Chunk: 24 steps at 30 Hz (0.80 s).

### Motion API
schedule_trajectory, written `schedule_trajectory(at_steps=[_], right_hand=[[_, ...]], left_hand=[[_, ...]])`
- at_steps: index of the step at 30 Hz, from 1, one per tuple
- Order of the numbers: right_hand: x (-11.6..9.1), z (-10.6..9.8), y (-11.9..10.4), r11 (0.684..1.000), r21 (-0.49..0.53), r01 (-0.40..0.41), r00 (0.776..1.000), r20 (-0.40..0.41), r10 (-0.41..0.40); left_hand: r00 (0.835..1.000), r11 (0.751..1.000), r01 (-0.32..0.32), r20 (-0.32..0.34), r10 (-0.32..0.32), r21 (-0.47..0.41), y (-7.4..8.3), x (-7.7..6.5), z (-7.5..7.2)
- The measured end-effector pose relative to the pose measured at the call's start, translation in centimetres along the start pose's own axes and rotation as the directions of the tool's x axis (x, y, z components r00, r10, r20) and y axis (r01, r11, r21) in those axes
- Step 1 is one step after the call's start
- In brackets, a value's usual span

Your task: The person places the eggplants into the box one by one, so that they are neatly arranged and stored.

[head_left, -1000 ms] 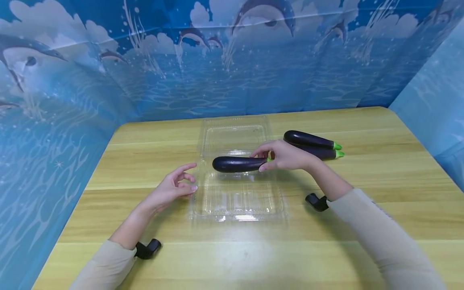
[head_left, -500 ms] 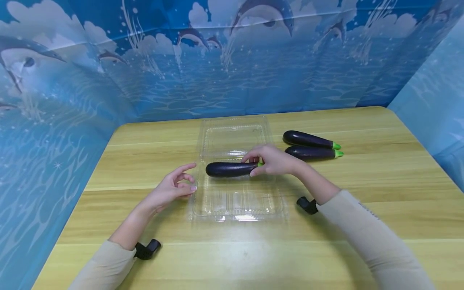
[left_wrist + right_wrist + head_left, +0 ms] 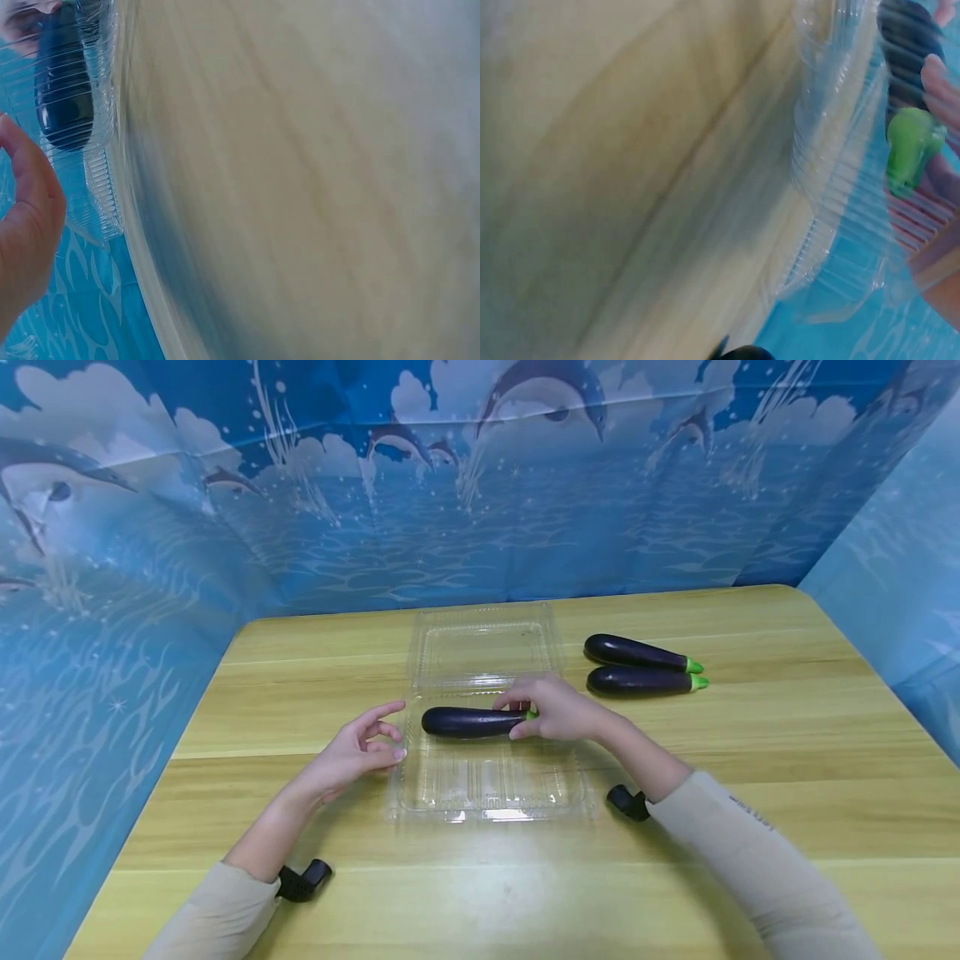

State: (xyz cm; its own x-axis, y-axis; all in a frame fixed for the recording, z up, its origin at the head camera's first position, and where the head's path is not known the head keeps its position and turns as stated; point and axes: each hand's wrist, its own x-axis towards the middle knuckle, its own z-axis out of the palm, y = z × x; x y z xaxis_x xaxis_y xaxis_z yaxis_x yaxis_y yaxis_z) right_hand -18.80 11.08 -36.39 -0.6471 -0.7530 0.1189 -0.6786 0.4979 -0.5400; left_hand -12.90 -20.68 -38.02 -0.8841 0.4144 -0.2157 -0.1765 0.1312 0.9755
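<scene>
My right hand (image 3: pixel 558 710) pinches a dark purple eggplant (image 3: pixel 468 722) near its green stem, thumb on the near side and fingers on the far side. The eggplant lies crosswise in the rear part of the base of a clear plastic clamshell box (image 3: pixel 491 781); whether it touches the bottom, I cannot tell. In the right wrist view its green stem end (image 3: pixel 911 146) shows through the box wall. My left hand (image 3: pixel 363 752) is at the box's left edge, fingers loosely bent, holding nothing. In the left wrist view the eggplant's rounded end (image 3: pixel 66 120) shows through the plastic.
Two more eggplants, a rear one (image 3: pixel 637 653) and a nearer one (image 3: pixel 641 681), lie side by side on the wooden table (image 3: pixel 750 760) right of the box. The box's lid (image 3: pixel 486 643) lies folded back behind the base. A blue dolphin-print cloth (image 3: pixel 480 527) hangs behind the table.
My right hand has moved left and nearer to me with the eggplant, bringing it lower over the box base. The left hand has stayed at the box's left edge.
</scene>
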Motion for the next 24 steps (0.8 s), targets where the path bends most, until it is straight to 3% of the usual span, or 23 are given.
schedule_trajectory(at_steps=[7, 15, 24], right_hand=[[-0.1, 0.7, -0.3, 0.999, -0.022, -0.049, 0.998, -0.035, 0.048], [-0.2, 1.2, -0.5, 0.993, -0.102, -0.056, 0.996, -0.068, 0.049], [-0.2, 1.5, -0.3, 0.989, -0.132, -0.061, 0.997, -0.051, 0.055]], left_hand=[[1.0, 1.0, -0.003, 0.003, 0.003, -0.005, -0.1, 0.1, 0.0], [1.0, 1.0, -0.009, 0.006, 0.009, -0.02, 0.0, 0.1, 0.0], [1.0, 1.0, -0.002, -0.006, 0.002, 0.002, 0.1, 0.2, 0.0]])
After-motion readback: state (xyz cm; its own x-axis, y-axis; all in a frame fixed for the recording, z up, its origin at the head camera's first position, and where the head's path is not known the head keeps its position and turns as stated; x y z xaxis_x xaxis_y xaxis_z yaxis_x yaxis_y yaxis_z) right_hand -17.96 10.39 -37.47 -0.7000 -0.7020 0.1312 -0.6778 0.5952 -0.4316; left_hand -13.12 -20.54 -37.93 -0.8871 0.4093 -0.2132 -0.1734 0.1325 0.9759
